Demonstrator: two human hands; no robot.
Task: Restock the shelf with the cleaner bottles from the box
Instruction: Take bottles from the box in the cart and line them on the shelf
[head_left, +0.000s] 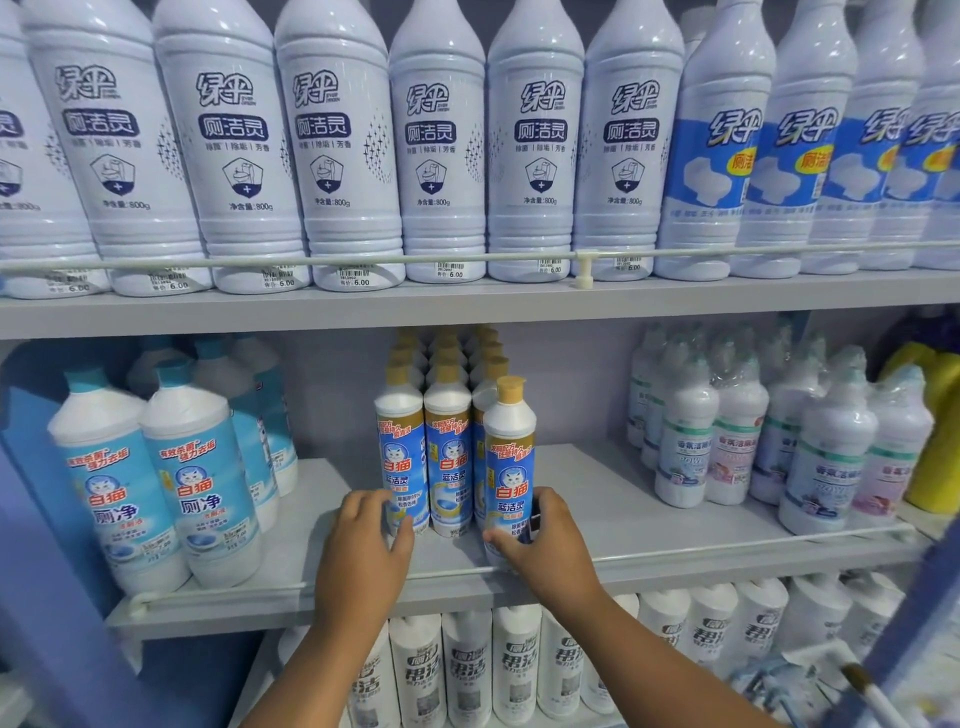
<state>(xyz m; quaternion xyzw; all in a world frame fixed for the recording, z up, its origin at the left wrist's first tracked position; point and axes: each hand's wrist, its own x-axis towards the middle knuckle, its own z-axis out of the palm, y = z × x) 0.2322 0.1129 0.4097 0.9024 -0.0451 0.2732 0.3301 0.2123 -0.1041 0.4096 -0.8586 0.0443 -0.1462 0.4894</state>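
Your right hand (545, 545) gripped the gold-capped cleaner bottle (510, 462) near its base, upright on the middle shelf (649, 525). Just left of that grip stood the matching bottle rows (423, 457); your left hand (366, 545) touched the leftmost one, fingers loosely spread.

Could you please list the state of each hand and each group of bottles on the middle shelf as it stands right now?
Right hand: gripping the front gold-capped bottle, upright, capped, at the shelf edge.
Left hand: open, fingers touching the left front bottle of the row.
Gold-capped rows: upright, capped.
Teal-capped bottles: upright, capped.
Shrink-wrapped bottles: upright, still wrapped.
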